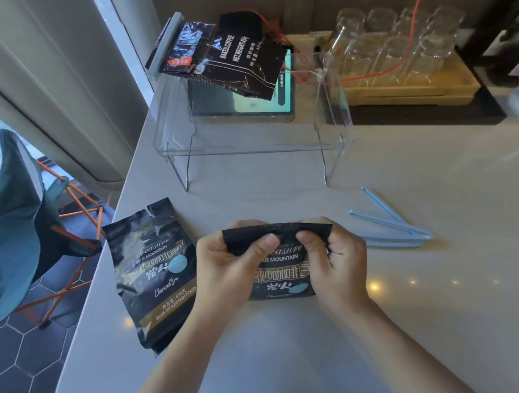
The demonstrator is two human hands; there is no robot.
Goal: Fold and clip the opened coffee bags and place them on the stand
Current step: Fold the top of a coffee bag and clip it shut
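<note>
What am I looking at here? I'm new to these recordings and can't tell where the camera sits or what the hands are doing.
There is no machine here: a person works with bare hands, and the single picture comes from a camera worn on their head, looking forward and down.

The left hand and right hand both pinch the top edge of a black coffee bag, folding it over. A second coffee bag lies flat at the counter's left edge, its top open. Light blue sealing clips lie to the right. Further back stands a clear stand, with a clipped bag lying on top. Behind it sit drinking glasses on a tray.
</note>
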